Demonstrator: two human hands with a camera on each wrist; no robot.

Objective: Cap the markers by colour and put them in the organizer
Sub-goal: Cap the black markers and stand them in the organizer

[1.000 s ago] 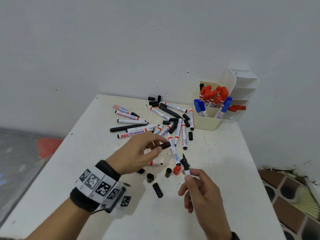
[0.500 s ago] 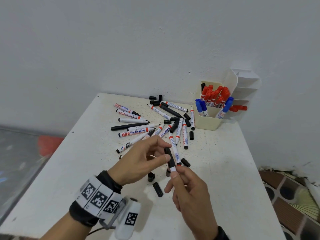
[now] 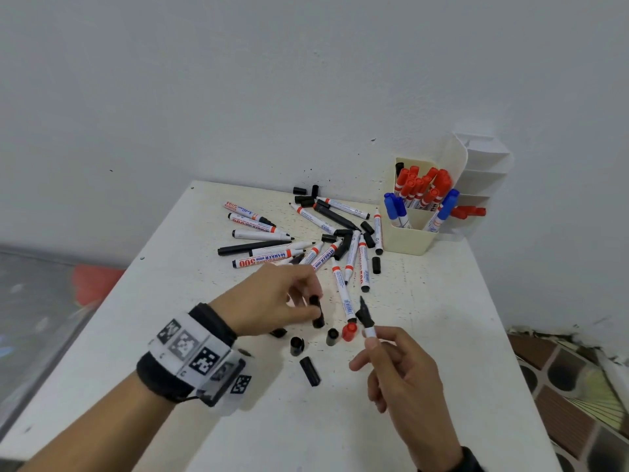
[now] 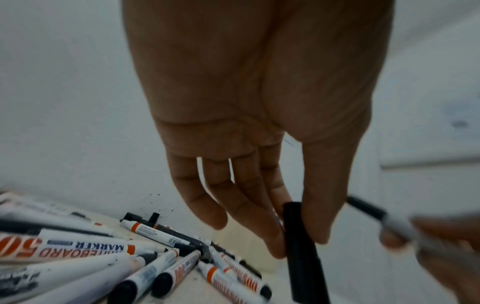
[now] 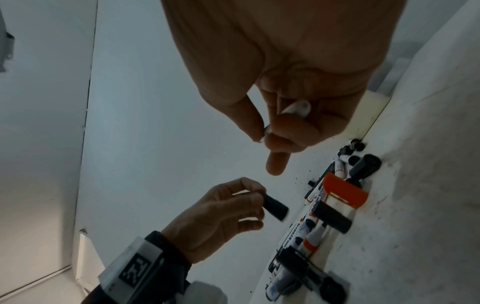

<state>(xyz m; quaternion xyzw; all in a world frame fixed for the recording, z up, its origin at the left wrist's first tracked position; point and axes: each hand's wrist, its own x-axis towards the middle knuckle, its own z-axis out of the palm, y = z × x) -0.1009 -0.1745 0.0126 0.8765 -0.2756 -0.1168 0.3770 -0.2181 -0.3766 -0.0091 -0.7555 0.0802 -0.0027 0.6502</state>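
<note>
The left hand pinches a black cap between thumb and fingertips, gripping its upper end so the rest hangs free below. The right hand has its fingers curled round the white barrel of an uncapped marker, black tip pointing up toward twelve o'clock. Cap and tip are near each other but apart, the cap at about nine o'clock from the tip.

Both pieces look light, stiff and smooth, so I'd guess a firm pinch is enough, though hard plastic can slip. The marker is best held low on the barrel, as now, leaving the tip end clear. The cap wants holding by its closed end; which end faces the tip I cannot tell.

The organizer stands at one o'clock near the table's back edge, already holding red and blue markers. Loose markers and black caps lie scattered at twelve o'clock from the hands
</note>
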